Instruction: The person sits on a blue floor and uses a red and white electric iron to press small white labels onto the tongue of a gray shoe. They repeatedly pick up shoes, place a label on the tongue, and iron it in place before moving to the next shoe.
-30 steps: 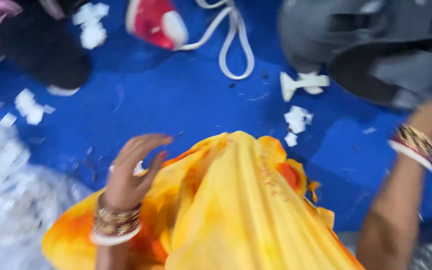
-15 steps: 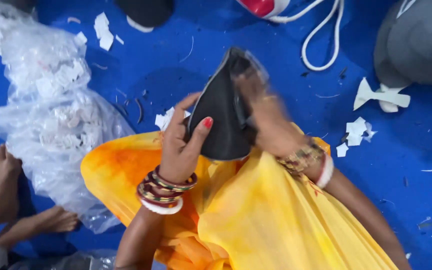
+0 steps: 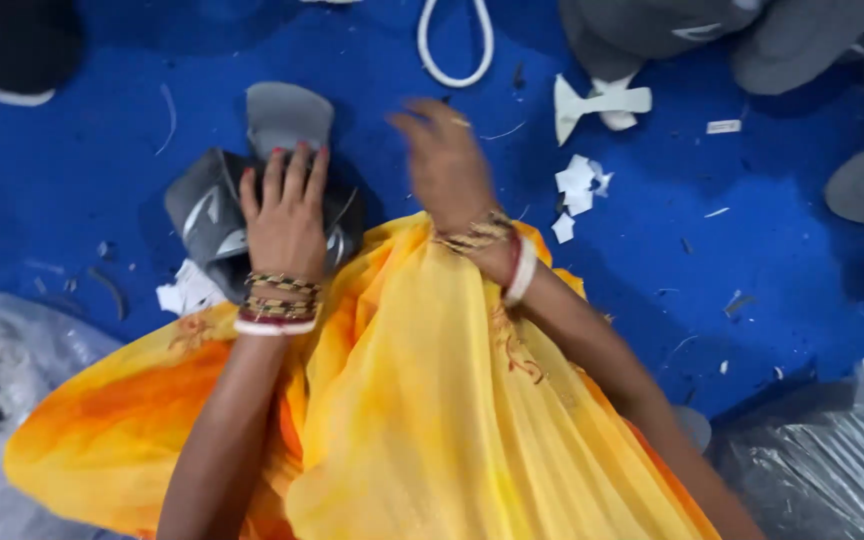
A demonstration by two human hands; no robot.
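Note:
My left hand [image 3: 285, 215] lies flat, fingers spread, on a grey and black shoe upper [image 3: 214, 215] resting on the blue floor [image 3: 372, 90] in front of my lap. Its grey tongue piece [image 3: 287, 115] sticks out beyond my fingertips. My right hand [image 3: 447, 165] hovers just right of the upper, blurred by motion, fingers loosely apart and holding nothing. Yellow and orange cloth [image 3: 422, 400] covers my lap below both arms. Bangles circle both wrists.
More grey shoe uppers [image 3: 692, 40] are piled at the top right. A white lace loop [image 3: 455, 45] lies at the top middle. White paper scraps [image 3: 592, 140] dot the floor. Clear plastic bags sit at lower left [image 3: 2, 370] and lower right [image 3: 822, 460].
The shoe upper held up in both hands half a second ago now lies on the floor under my left hand. My right hand has let go and moved off to the right.

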